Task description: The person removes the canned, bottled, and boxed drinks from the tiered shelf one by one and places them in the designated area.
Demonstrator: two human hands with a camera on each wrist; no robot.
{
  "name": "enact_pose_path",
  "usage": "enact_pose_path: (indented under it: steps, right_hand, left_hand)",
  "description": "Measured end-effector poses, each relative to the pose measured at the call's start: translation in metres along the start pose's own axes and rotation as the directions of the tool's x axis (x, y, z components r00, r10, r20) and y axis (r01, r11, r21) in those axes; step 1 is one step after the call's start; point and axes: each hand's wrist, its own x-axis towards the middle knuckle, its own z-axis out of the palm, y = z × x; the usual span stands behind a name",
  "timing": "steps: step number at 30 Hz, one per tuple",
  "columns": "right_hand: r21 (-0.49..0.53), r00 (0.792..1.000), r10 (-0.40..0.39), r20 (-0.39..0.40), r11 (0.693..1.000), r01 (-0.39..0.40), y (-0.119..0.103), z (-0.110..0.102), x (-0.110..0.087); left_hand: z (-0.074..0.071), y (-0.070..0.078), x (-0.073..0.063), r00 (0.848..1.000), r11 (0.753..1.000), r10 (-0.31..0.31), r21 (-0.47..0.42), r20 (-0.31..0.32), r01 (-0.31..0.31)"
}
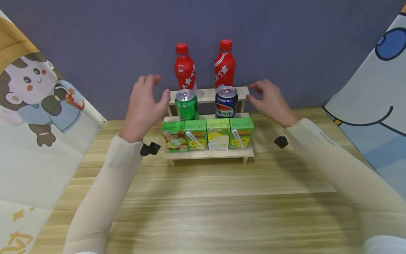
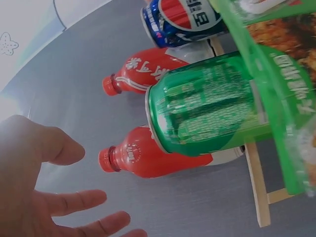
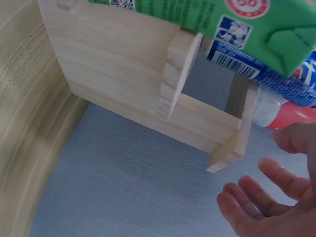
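A small wooden tiered rack (image 1: pixel 207 154) bears two red soda bottles (image 1: pixel 185 70) at the top. A green can (image 1: pixel 186 107) and a dark blue Pepsi can (image 1: pixel 226 106) stand on the middle tier. Several green juice boxes (image 1: pixel 196 135), two with straws on their fronts, line the bottom tier. My left hand (image 1: pixel 144 106) hovers left of the rack, thumb apart from the fingers, holding nothing. In the left wrist view its fingers (image 2: pixel 74 202) are apart from the bottles. My right hand (image 1: pixel 269 100) is by the top tier's right end, its fingers loosely bent and empty.
The rack stands on a wood-grain table (image 1: pixel 203 218) close to a grey-blue back wall (image 1: pixel 127 38). Printed cartoon panels flank it, one on the left (image 1: pixel 41 151) and one on the right (image 1: pixel 374 84). A black wrist device (image 1: pixel 150 149) shows at each cuff.
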Motion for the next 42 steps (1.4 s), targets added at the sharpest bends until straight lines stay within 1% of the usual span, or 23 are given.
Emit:
enact_pose_path:
  steps: [6,13,21,26,31,34,39,42]
  right_hand:
    - [0.024,1.000,-0.006,0.013,1.000,0.006,0.007,0.005,0.006]
    - [0.034,1.000,0.001,0.011,0.999,-0.002,0.011,0.009,0.009]
    - [0.039,1.000,0.015,0.001,0.999,-0.015,0.012,0.012,0.010]
    - [0.046,1.000,0.006,0.007,0.999,-0.006,0.014,0.013,0.012]
    - [0.049,1.000,-0.009,-0.002,0.999,0.009,0.014,0.015,0.013]
    - [0.053,1.000,-0.005,-0.003,0.999,0.006,0.013,0.015,0.014]
    - [0.066,1.000,0.001,0.002,0.998,-0.001,0.011,0.016,0.014]
    - [0.075,1.000,-0.007,-0.003,0.997,0.007,0.011,0.017,0.014]
  left_hand:
    - [-0.004,0.007,0.014,0.999,0.999,0.029,-0.035,-0.036,-0.030]
    - [-0.006,0.015,0.030,0.998,0.997,0.034,-0.070,-0.043,-0.037]
    - [-0.005,0.019,0.047,0.994,0.991,0.100,-0.085,-0.043,-0.103]
    - [-0.005,0.018,0.060,0.991,0.988,0.123,-0.085,-0.053,-0.127]
    - [-0.002,0.019,0.072,0.993,0.992,0.106,-0.062,-0.053,-0.109]
    - [0.000,0.021,0.078,0.994,0.994,0.095,-0.048,-0.046,-0.097]
    - [0.001,0.023,0.088,0.997,0.996,0.074,-0.051,-0.012,-0.074]
    - [0.001,0.025,0.092,0.997,0.996,0.074,-0.049,0.010,-0.073]
